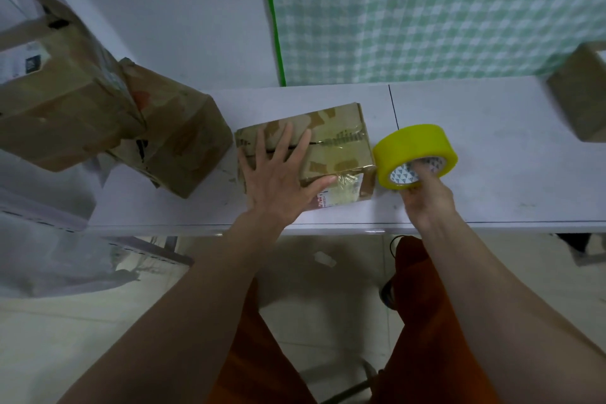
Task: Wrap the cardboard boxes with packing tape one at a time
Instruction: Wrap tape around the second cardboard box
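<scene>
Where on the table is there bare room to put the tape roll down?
Free: the white table between the tape roll and the box at the right edge. Crowded: left end, where stacked boxes sit beside the box under the left hand.

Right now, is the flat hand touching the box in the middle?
Touching. The head view shows the left hand lying flat with spread fingers on top of the cardboard box, its thumb along the box's near top edge, with no gap visible.
</scene>
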`<state>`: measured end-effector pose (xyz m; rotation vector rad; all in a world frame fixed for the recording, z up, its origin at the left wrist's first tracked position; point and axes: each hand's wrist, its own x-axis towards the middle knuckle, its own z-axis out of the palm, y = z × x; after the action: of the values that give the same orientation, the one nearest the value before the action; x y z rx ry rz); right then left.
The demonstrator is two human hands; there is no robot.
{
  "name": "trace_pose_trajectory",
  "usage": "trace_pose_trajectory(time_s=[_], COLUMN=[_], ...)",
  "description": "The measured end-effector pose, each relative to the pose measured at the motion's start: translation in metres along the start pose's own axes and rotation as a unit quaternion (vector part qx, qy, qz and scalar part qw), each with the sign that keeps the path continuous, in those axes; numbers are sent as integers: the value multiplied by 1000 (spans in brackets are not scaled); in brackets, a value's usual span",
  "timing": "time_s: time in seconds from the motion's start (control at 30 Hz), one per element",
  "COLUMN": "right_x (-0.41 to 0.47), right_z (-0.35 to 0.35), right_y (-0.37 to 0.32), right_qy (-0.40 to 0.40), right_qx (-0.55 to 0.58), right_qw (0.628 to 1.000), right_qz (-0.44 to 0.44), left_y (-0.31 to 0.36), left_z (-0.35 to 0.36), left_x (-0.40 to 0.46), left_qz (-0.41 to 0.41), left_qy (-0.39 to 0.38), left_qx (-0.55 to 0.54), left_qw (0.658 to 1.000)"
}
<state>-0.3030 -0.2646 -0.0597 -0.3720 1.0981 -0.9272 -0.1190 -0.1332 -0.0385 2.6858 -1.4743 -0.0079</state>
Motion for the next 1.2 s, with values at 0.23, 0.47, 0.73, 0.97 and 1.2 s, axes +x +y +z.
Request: trace_pose_trajectory(time_s=[0.23,0.47,0.73,0.97,1.2], right_x=[-25,-72,-95,-105,-96], right_z=[42,99,105,113,111], right_y=[23,-37,-15,-20,-13], right_qy=[-127,-96,-101,-106,-81], right_qx=[-70,-230,-436,-386,-349], right_qw=[988,958,861,867,897], right_qz=[51,-144,-243,-297,-259], left_y=[-30,-14,-6,-52,-49], left_z=[-1,-23,-35,-26,-50], left_x=[-4,-5,-8,-29,-15], left_qz=[-54,-6,40,-34,16], left_qy=[32,30,113,61,64], left_qx=[-106,-324,-343,-282,-93], left_qw=[992,946,932,957,994])
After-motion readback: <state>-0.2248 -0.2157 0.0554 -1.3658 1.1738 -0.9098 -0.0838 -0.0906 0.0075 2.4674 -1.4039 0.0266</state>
